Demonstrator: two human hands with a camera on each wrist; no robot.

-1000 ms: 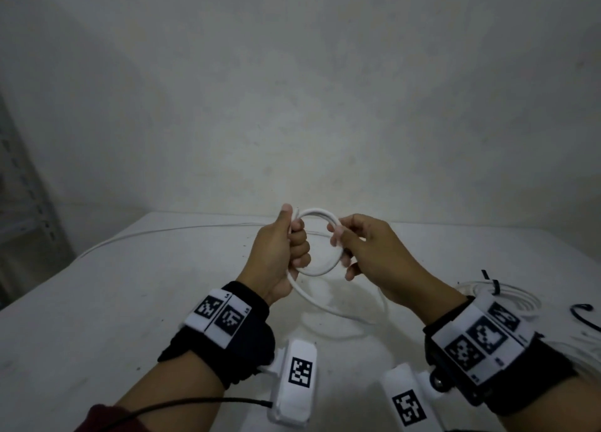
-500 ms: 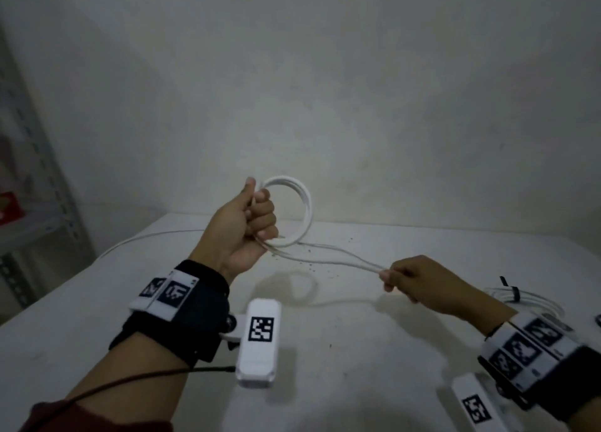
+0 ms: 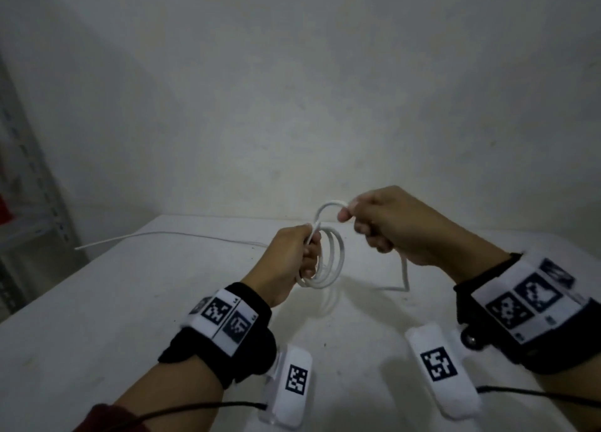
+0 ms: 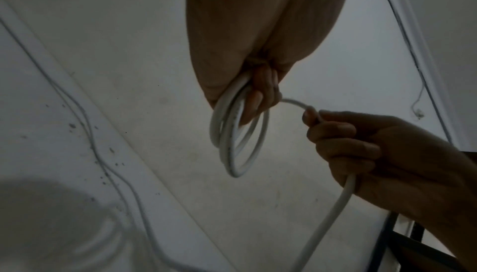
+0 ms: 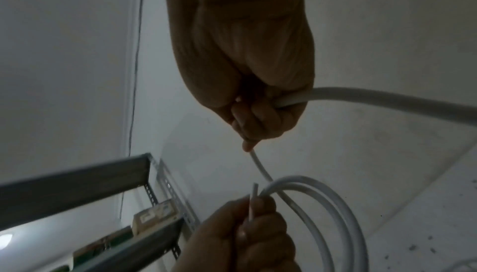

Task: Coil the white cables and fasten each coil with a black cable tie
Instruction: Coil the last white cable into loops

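My left hand (image 3: 294, 253) grips a small coil of white cable (image 3: 335, 259) with several loops, held above the white table (image 3: 97, 318). In the left wrist view the coil (image 4: 237, 139) hangs from the curled fingers (image 4: 260, 96). My right hand (image 3: 387, 223) holds the cable's running length (image 3: 325, 209) just right of and above the coil, arching it over toward the left hand. Below the right fist the cable (image 3: 405, 275) drops to the table. In the right wrist view the cable (image 5: 387, 100) passes through the fist (image 5: 253, 100), and a cut cable end (image 5: 254, 192) sticks up from the left hand (image 5: 247, 235).
A loose stretch of thin white cable (image 3: 162, 235) trails across the table's far left to its edge. A metal rack (image 3: 29, 210) stands at the left, seen also as shelf rails (image 5: 77, 184). The wall is close behind the table.
My right hand, stretched out low to the right half a second ago, has come back up beside the left hand, laying another loop. The left hand with the coil has lowered and moved rightward.
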